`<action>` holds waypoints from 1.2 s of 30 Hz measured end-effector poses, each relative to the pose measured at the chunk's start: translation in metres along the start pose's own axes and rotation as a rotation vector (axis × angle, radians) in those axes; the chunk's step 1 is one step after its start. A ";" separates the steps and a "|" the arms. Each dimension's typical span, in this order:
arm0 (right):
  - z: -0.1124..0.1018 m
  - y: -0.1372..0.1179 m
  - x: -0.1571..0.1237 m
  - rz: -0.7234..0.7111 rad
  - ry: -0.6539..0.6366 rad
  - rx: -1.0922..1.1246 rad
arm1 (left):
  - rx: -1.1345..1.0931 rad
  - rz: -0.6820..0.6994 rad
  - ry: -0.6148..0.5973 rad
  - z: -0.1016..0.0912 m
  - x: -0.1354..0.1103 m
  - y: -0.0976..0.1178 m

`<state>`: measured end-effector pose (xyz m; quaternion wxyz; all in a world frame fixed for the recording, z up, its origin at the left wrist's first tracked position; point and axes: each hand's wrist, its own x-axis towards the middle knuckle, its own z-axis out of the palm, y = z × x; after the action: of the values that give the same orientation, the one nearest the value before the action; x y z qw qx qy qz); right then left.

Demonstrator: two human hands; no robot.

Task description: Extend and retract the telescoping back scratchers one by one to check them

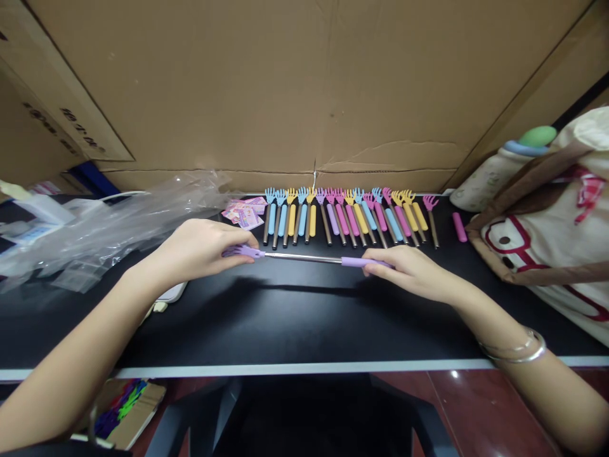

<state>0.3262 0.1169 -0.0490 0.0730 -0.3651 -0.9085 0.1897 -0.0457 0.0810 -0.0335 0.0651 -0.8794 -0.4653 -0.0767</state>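
- Two hands share one purple back scratcher (304,258) in the head view, your only view. It is held nearly level just above the black table (295,336), in front of you, its shadow falling below it.
- Your left hand (204,254) is closed on the claw end, thumb against fingers, probably to keep the rod from turning.
- Your right hand (404,270) grips the purple sleeve (354,261) at the other end. Opposed holds like these seem suited to working along the rod's length; you cannot tell from here how far the rod runs inside.
- Beyond your hands, a row of claw-headed rods (433,228) lies with claws toward the cardboard (304,95) and coloured sleeves (303,220) among them, perhaps so each piece is quick to pick up.
- One magenta sleeve (459,227) lies apart at the row's right, near the cloth bag (571,254).
- Printed cards (248,216) and clear plastic bags (143,212) sit to the left, seemingly pushed aside to give your hands room.
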 end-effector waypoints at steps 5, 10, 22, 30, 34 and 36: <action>0.000 -0.002 0.002 0.027 -0.149 0.293 | -0.110 -0.028 -0.045 -0.004 -0.001 0.003; -0.005 0.001 -0.003 0.124 -0.097 0.332 | -0.190 -0.047 -0.169 -0.008 0.000 0.010; -0.020 0.006 -0.011 0.014 0.175 0.134 | -0.328 -0.070 -0.195 -0.010 0.001 0.001; -0.009 0.009 -0.011 0.046 0.177 0.263 | -0.178 -0.018 -0.023 -0.006 0.004 0.001; 0.000 0.016 -0.006 0.131 -0.059 0.568 | -0.020 0.022 0.091 -0.003 0.002 0.003; 0.004 0.020 -0.004 0.163 -0.144 0.682 | 0.026 0.050 0.139 -0.002 0.001 0.004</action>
<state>0.3407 0.1258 -0.0607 0.1109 -0.3767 -0.7636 0.5126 -0.0419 0.0786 -0.0318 0.1105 -0.8823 -0.4386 -0.1301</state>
